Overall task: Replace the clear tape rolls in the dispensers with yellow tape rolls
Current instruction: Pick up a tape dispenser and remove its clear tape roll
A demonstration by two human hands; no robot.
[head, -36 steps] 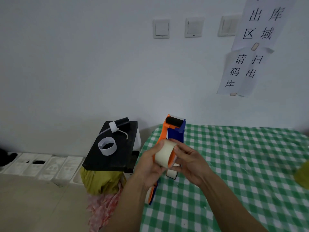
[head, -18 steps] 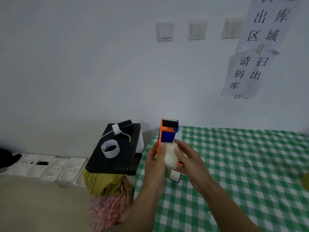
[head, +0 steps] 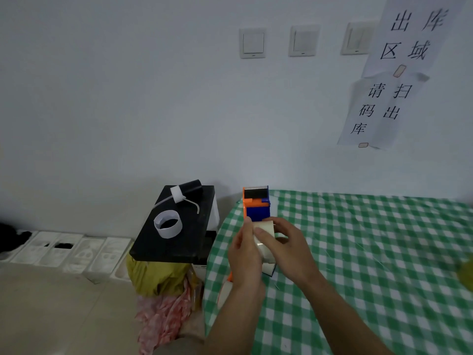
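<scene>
Left hand: my left hand (head: 245,254) is curled round the clear tape roll (head: 266,249) from its left side.
Right hand: my right hand (head: 291,248) grips the same roll from the right, with fingers laid across its upper part.
Clear tape roll: clamped between my two hands.
Dispenser: the orange and blue dispenser (head: 257,207) rises just beyond my fingertips; my hands hide its lower part.
Table: the green checked cloth (head: 371,239) lies under both my wrists.
Black stand: the black stand (head: 179,244) is left of my left hand and carries a white paper ring (head: 167,224).
Yellow thing: a yellow thing (head: 467,275) far to the right of my right hand is too blurred to tell.
</scene>
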